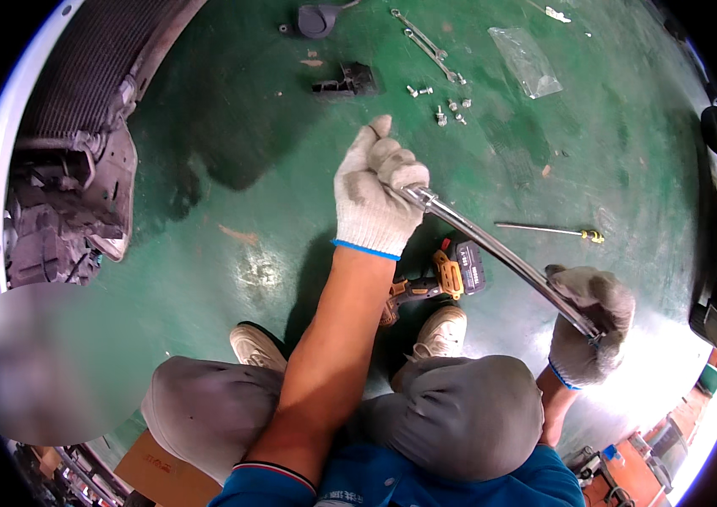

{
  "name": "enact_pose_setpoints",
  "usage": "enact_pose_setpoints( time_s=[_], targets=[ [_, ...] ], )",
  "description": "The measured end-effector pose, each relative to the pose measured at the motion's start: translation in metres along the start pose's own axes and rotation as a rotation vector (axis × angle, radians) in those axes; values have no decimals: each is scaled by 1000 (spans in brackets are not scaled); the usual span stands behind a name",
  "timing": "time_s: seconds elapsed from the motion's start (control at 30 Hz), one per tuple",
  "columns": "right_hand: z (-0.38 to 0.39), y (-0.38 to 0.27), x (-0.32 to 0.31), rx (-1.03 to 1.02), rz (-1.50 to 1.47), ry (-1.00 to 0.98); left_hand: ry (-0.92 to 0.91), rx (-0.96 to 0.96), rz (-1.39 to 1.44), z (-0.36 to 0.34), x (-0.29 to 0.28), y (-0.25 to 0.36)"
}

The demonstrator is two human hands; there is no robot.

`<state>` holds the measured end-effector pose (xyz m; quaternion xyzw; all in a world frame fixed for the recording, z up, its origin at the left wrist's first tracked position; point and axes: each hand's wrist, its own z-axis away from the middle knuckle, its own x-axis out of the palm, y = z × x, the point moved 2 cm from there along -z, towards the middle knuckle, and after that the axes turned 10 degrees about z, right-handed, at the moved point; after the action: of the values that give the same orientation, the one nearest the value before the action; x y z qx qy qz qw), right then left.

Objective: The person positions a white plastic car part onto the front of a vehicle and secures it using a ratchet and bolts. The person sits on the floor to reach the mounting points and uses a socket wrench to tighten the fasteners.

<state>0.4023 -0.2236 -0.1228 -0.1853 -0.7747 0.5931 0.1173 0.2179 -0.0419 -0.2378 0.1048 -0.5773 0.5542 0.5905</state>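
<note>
A long chrome wrench bar (506, 260) spans both my hands, slanting down to the right above the floor. My left hand (380, 190), in a whitish knit work glove, is closed around its upper end with the thumb sticking up. That end is partly hidden by the fingers. Gloved as well, my right hand (593, 325) grips the bar's lower end near my right knee. Below the bar, between my forearm and right shoe, lies a yellow-and-black cordless power tool (435, 283). A long screwdriver (549, 229) with a yellow handle rests on the floor beyond the bar.
Ahead on the green floor are two combination wrenches (429, 44), several bolts (442, 115), a clear plastic bag (526, 63), a black bracket (347, 82) and a dark round part (317, 20). An opened vehicle front with a radiator (92, 72) stands left. A cardboard box (164, 473) sits behind me.
</note>
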Motion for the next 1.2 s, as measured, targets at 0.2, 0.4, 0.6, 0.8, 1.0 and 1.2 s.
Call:
enact_pose_setpoints(
  time_s=[0.2, 0.4, 0.6, 0.8, 1.0, 1.2],
  targets=[
    [22, 6, -24, 726, 88, -282, -286, 3, -223, 6, 35, 10],
    [16, 11, 10, 325, 705, -447, -90, 237, -480, 16, 44, 4],
    [47, 63, 30, 610, 514, -480, 32, 284, -685, 16, 20, 29],
    [80, 93, 37, 1233, 172, -602, 327, 229, -976, 10, -35, 61],
    [111, 134, -16, 1161, 188, -343, 645, 499, -1415, 0, -99, 82],
    [96, 132, -60, 1233, 182, 33, 155, 771, -2687, -73, -116, 77]
  ],
)
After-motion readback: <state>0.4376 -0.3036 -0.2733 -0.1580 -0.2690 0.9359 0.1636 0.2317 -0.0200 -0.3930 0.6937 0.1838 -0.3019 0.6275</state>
